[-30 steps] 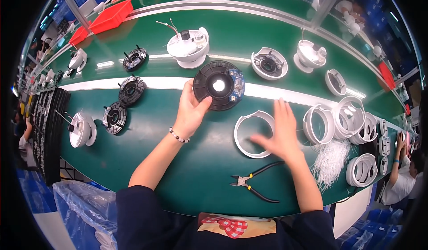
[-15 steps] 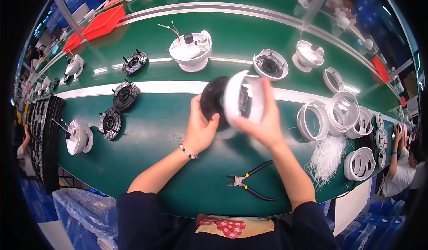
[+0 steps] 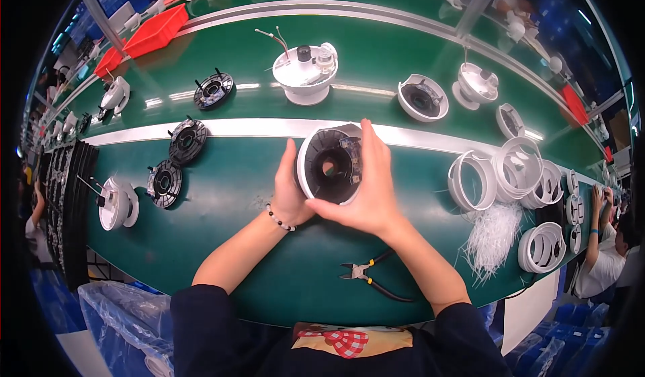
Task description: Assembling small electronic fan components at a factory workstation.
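Observation:
Both my hands hold a round white ring cover [image 3: 302, 171] in front of me, with a black disc [image 3: 322, 155] seated inside it. The disc has a hole in its middle and a small circuit board on its right side. My left hand [image 3: 287, 190] is wrapped round the left side, fingers partly hidden behind the ring. My right hand [image 3: 373, 192] grips the right side, its thumb along the lower rim. Below my hands, cutting pliers [image 3: 363, 269] with black and yellow handles lie on the green table [image 3: 269, 276], jaws apart.
At left are black discs [image 3: 187, 142], a white housing [image 3: 117, 204] and stacked black trays [image 3: 64, 209]. White rings [image 3: 471, 181] and a heap of clear strips [image 3: 494, 239] lie at right. The far green belt [image 3: 366, 61] carries white bases [image 3: 306, 74]. Another person [image 3: 605, 249] sits far right.
The black disc and white ring, held apart and tilted before, are now together with the disc inside the ring. Parts on the far belt have shifted right.

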### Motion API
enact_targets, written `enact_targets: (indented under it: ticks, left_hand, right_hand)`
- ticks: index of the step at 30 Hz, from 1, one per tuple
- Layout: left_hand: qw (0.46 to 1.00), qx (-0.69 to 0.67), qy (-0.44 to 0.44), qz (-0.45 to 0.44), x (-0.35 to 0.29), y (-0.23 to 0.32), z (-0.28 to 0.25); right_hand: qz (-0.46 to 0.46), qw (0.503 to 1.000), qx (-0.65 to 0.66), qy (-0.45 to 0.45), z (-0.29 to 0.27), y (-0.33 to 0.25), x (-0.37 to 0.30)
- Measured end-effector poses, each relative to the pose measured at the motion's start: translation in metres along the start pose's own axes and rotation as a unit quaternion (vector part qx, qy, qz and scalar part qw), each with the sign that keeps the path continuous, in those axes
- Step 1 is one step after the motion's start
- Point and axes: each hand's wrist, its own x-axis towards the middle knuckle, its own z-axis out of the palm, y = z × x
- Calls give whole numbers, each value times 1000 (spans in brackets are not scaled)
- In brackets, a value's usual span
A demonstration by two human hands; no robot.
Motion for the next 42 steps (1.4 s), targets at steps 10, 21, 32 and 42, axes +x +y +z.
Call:
enact_targets:
  ticks: [10,21,32,42]
  left_hand:
    - [998,-40,-31,-40,-8,20,-5]
    - [998,-32,-61,8,-31,29,-14]
    - [988,-3,135,73,-44,131,-38]
    - [907,127,332,224,32,322,-219]
  right_hand:
    - [-8,995,-56,-87,-2,-14,18]
    - [-2,999,-46,3,29,-33,4]
    - [-72,956,-88,-269,-29,-64,-25]
    - [-2,876,-249,-414,-33,-74,-98]
